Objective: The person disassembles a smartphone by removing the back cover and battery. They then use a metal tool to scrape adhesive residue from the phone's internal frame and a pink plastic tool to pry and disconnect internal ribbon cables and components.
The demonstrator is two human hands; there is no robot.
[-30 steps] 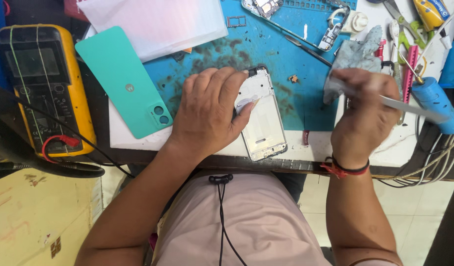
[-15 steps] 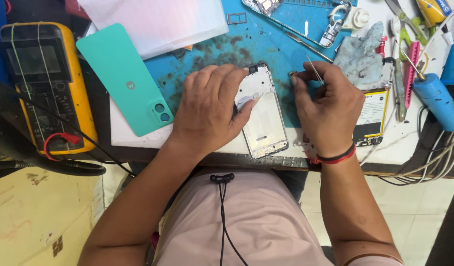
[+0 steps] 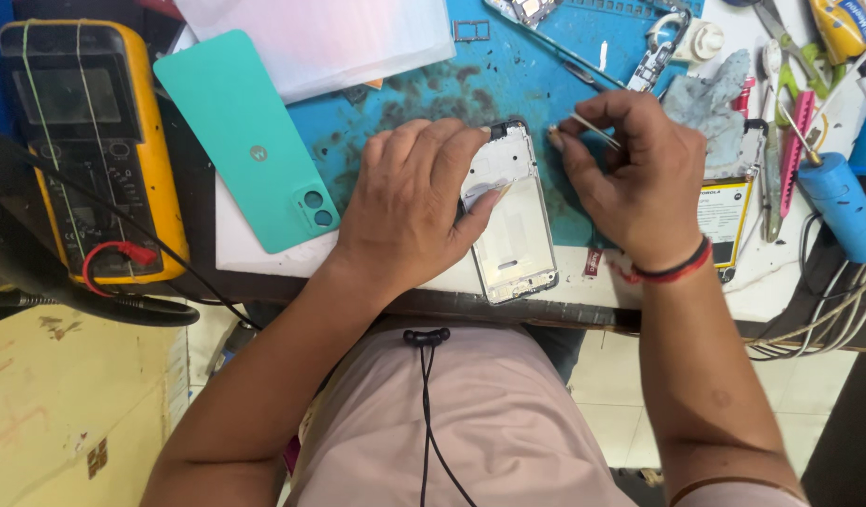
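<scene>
On the blue mat, just right of the teal back cover, the left hand presses flat on the light, thin, likely fragile phone frame, best held by its edges, while the right hand pinches tweezers.

R hand moved from tools to phone frame.

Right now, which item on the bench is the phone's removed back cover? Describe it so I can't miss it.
Start at the big yellow multimeter on the bench's left edge. Just to its right lies a flat mint-green plastic phone back cover, tilted, beside the left hand. It is the only green panel, with two round camera holes at its lower corner.
</scene>
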